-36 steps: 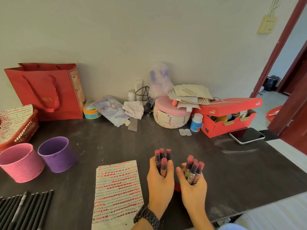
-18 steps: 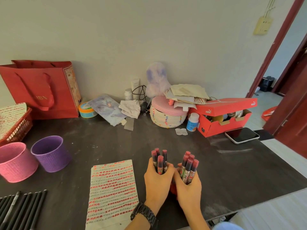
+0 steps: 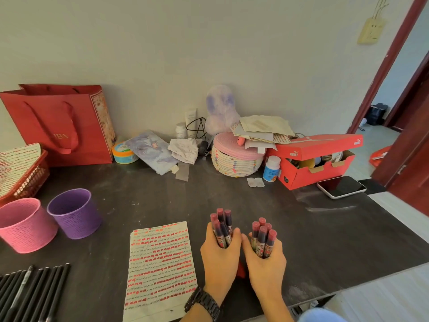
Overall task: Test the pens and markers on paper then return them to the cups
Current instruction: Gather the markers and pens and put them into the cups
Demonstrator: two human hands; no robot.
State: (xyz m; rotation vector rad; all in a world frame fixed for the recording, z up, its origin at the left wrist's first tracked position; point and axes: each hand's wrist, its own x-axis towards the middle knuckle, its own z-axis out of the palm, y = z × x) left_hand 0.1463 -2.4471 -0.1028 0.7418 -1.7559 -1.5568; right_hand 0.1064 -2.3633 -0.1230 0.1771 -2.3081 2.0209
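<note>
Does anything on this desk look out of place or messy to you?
The red shoebox lid sits askew on its box, leaving the inside exposed, and a loose stack of papers slumps across the pink woven basket, overhanging its rim. Nothing looks spilled or broken.

A plain pale wall runs behind a dark bench, its top scuffed with chalky smears. High on the wall at the right sits a yellowed socket plate, with thin cables rising from it. Just beside it, a dark red door frame slants down to an open doorway, and the room beyond is brightly lit. A pale, lined floor shows past the bench's front edge at the right.
</note>
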